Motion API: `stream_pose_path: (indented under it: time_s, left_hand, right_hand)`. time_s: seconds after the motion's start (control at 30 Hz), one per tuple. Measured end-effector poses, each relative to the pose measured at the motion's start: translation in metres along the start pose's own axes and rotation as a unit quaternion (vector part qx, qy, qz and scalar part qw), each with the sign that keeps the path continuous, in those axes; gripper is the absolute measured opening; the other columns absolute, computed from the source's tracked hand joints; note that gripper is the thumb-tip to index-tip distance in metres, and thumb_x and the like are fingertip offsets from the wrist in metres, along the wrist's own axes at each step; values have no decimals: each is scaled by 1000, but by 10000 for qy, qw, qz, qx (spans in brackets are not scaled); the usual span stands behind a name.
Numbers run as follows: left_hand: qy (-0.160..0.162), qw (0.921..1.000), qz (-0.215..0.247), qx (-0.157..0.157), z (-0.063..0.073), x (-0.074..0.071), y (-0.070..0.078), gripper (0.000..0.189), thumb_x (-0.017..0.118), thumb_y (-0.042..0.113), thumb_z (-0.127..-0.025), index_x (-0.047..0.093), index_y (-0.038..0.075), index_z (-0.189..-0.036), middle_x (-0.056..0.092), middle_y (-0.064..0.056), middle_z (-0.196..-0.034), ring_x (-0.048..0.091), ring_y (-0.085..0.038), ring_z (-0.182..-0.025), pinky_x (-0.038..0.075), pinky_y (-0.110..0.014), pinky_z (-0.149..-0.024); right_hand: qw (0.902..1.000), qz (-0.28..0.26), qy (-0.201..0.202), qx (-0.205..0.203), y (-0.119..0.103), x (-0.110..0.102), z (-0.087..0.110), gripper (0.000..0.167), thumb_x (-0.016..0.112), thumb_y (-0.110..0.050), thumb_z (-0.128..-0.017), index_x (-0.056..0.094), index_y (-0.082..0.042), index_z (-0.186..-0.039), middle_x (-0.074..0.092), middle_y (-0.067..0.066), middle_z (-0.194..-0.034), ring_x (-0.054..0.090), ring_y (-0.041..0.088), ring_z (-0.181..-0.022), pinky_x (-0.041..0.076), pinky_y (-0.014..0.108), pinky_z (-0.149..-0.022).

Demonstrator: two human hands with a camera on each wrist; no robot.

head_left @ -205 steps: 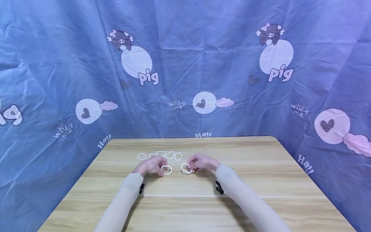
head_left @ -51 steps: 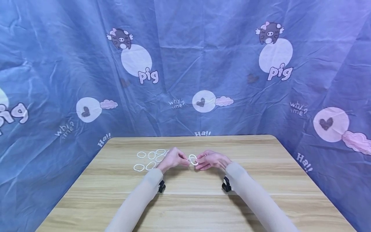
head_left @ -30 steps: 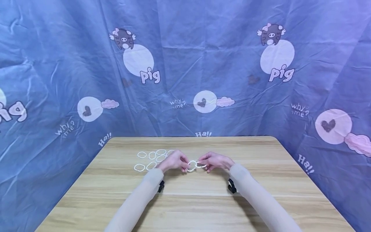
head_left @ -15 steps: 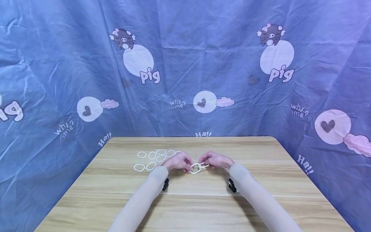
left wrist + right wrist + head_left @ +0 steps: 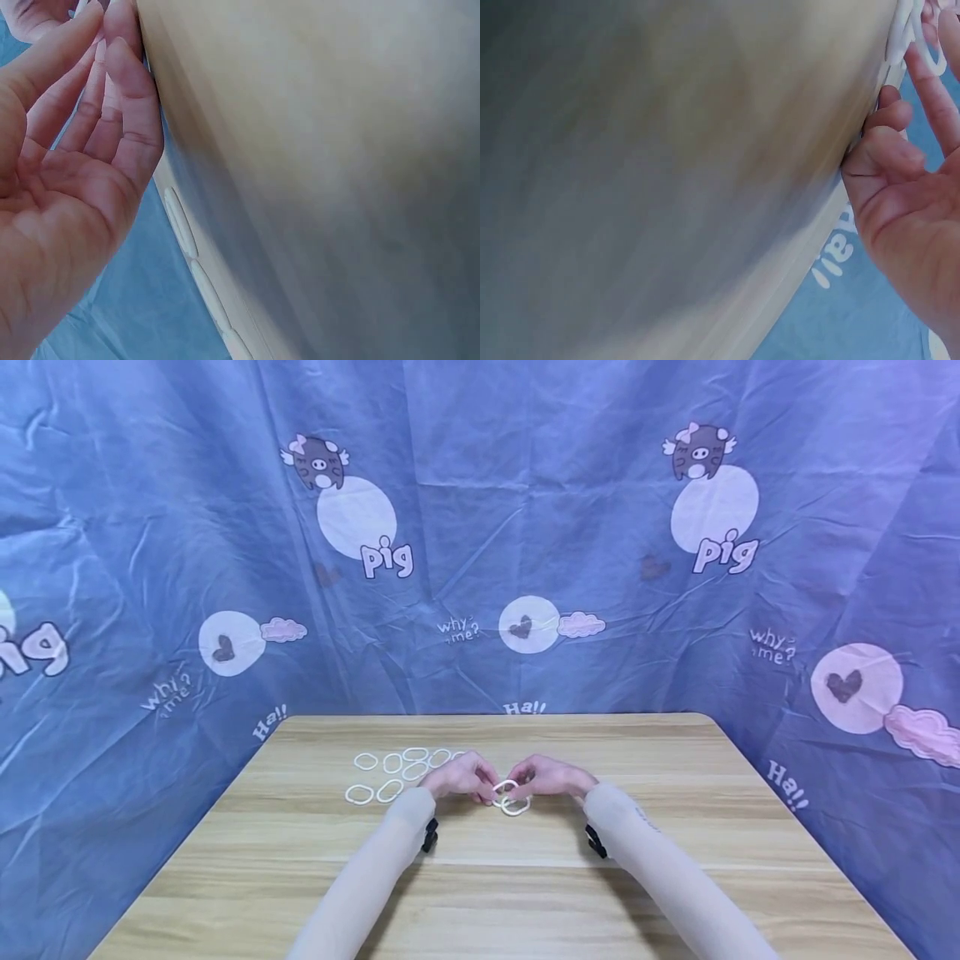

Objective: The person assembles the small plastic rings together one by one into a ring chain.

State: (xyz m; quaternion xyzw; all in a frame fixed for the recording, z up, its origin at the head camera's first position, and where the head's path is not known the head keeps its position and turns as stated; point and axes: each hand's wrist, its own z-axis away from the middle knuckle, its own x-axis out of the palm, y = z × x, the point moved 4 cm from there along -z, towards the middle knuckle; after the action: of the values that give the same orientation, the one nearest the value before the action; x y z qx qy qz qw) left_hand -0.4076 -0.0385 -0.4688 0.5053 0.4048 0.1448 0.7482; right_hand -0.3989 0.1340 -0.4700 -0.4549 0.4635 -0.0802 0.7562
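At mid-table in the head view, my left hand (image 5: 463, 777) pinches a white oval ring (image 5: 506, 782) between thumb and fingertips. My right hand (image 5: 551, 777), just opposite, pinches a second white ring (image 5: 515, 813) that overlaps the first, slightly nearer to me. Fingertips cover parts of both rings. In the left wrist view the left hand (image 5: 75, 165) has its thumb and fingertips together at the top edge, a sliver of white between them. The right wrist view shows the white rings (image 5: 900, 37) at the right hand's fingers (image 5: 934, 97).
More white rings lie flat to the left: a back group including one ring (image 5: 366, 755) at the far left, and a front pair including another ring (image 5: 360, 802). My left hand partly hides the group. The wooden table (image 5: 495, 902) meets a blue printed curtain (image 5: 465, 677) behind.
Several seconds ago the hands were apart, each with one ring. They came together and the rings overlapped. Within the last second the right hand's ring has swung from the right to the front.
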Motion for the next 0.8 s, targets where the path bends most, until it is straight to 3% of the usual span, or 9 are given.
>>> stream_pose_path:
  time_s: [0.2, 0.37, 0.57, 0.8]
  left_hand:
    - [71, 10000, -27, 37, 4, -5, -1, 17, 72, -7, -80, 71, -9, -97, 72, -7, -73, 63, -11, -60, 51, -20, -54]
    - [49, 10000, 73, -31, 4, -6, -3, 19, 72, -6, -79, 71, -8, -98, 72, -7, -73, 64, -10, -60, 52, -20, -55]
    - [34, 9999, 105, -62, 5, -6, -5, 17, 73, -6, -79, 72, -6, -96, 74, -14, -78, 66, -12, -61, 53, -21, -56]
    - [60, 9998, 150, -148, 6, -8, -5, 18, 73, -5, -80, 73, -5, -98, 74, -12, -78, 67, -12, -63, 55, -22, -57]
  right_hand:
    - [9980, 610, 134, 63, -9, 8, -6, 33, 85, -29, -73, 67, -12, -95, 65, -2, -87, 56, 14, -81, 47, 30, -77]
    - [9970, 740, 141, -152, -15, 14, -10, 44, 89, -22, -67, 64, -7, -100, 65, 1, -91, 57, 14, -81, 49, 28, -75]
    - [9971, 725, 124, -172, -11, 14, -11, 32, 83, -10, -68, 66, -11, -95, 63, -2, -87, 54, 12, -80, 45, 27, -75]
    - [9986, 438, -94, -272, -7, 11, -10, 26, 75, -7, -71, 68, -13, -95, 59, -6, -81, 52, 12, -78, 43, 29, -76]
